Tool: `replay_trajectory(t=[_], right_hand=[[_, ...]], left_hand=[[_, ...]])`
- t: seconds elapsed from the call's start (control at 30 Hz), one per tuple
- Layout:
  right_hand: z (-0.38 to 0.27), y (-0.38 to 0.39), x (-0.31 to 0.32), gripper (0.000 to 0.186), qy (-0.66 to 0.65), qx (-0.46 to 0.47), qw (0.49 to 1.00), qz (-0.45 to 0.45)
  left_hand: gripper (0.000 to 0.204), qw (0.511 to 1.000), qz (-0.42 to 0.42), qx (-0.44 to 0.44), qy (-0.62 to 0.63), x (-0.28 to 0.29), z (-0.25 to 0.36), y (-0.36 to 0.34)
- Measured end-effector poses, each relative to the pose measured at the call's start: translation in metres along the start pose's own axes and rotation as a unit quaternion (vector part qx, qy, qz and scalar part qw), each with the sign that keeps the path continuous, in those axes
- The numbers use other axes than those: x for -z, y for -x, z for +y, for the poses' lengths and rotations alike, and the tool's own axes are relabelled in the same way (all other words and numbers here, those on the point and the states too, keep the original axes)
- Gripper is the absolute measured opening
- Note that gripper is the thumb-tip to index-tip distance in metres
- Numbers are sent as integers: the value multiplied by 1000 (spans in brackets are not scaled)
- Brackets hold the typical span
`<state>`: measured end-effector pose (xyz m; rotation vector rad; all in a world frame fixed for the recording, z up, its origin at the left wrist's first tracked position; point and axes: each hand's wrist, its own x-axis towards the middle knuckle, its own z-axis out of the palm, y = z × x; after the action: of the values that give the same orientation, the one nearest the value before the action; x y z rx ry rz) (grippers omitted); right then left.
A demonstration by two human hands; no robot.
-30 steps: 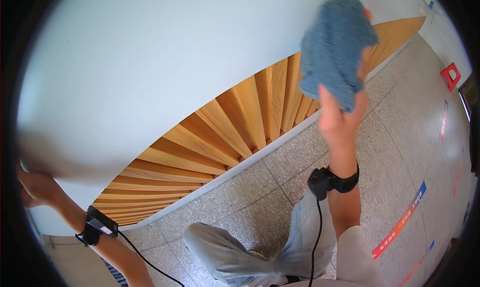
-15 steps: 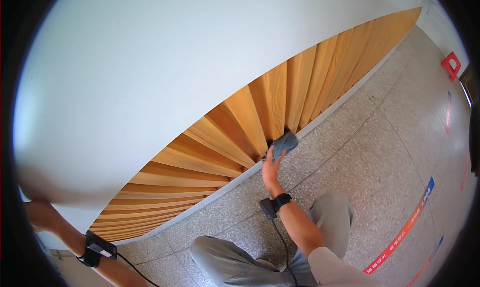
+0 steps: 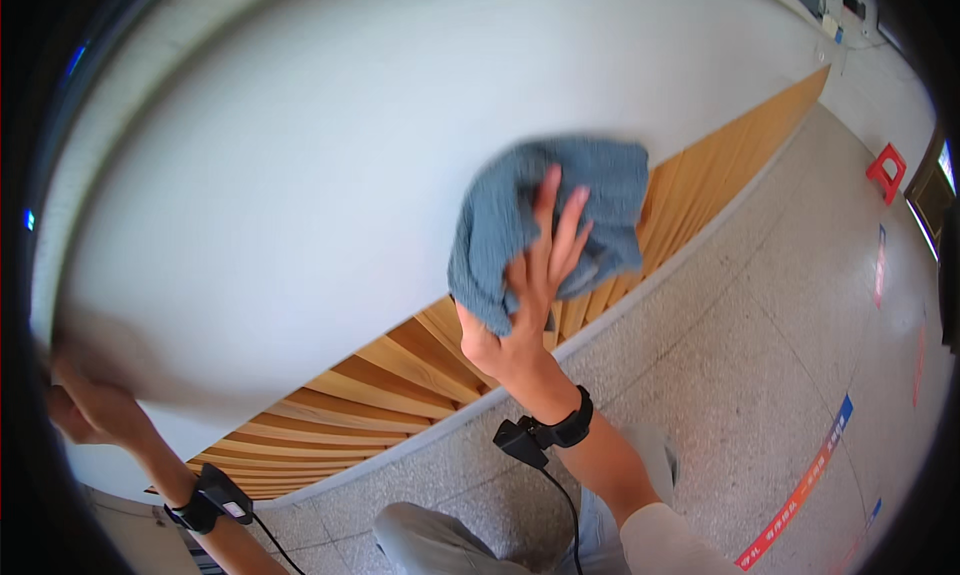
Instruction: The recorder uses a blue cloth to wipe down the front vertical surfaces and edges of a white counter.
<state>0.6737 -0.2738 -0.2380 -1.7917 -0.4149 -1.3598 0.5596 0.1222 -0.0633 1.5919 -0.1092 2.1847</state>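
A blue-grey cloth (image 3: pixel 610 170) is in my right hand (image 3: pixel 530 320), bunched at the palm. My fingers are spread over the cloth, which hangs loosely around them. It is in front of the lower part of a smooth white panel (image 3: pixel 300 195) and overlaps the slatted wood below; whether it touches the panel is unclear. At the far left, my left hand (image 3: pixel 100 410) is against the panel's left end. Its fingers are dim and partly lost at the dark rim, so their grip is hidden. Each wrist wears a black strap with a small cabled box.
Angled wooden slats (image 3: pixel 390 375) run beneath the panel, above a pale base strip (image 3: pixel 400 440). My bent knees are over the speckled stone floor (image 3: pixel 700 375). A red stool-like object (image 3: pixel 886 173) stands far right. Red and blue tape (image 3: pixel 800 500) marks the floor.
My right hand has lifted the cloth from the foot of the slats up to the white panel, and the cloth has spread out. My left hand stays at the panel's end. The view has tilted upward.
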Motion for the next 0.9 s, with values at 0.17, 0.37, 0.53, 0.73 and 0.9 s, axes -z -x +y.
replay_trajectory(t=[0.17,0.37,0.53,0.73,0.9], right_hand=[[28,115,-4,74,75,-38,993,-78],[38,242,1,69,-140,-360,918,-95],[42,275,50,62,-241,-716,646,-112],[-9,201,76,58,-368,-643,671,-31],[-14,160,107,60,-364,-629,684,-55]], left_hand=[[40,964,-113,-228,-71,-28,70,1],[46,965,-71,-221,-124,-38,95,0],[50,971,-69,-203,-109,-39,96,1],[45,968,-116,-195,-108,-27,104,-4],[46,913,-262,-269,-160,6,81,-30]])
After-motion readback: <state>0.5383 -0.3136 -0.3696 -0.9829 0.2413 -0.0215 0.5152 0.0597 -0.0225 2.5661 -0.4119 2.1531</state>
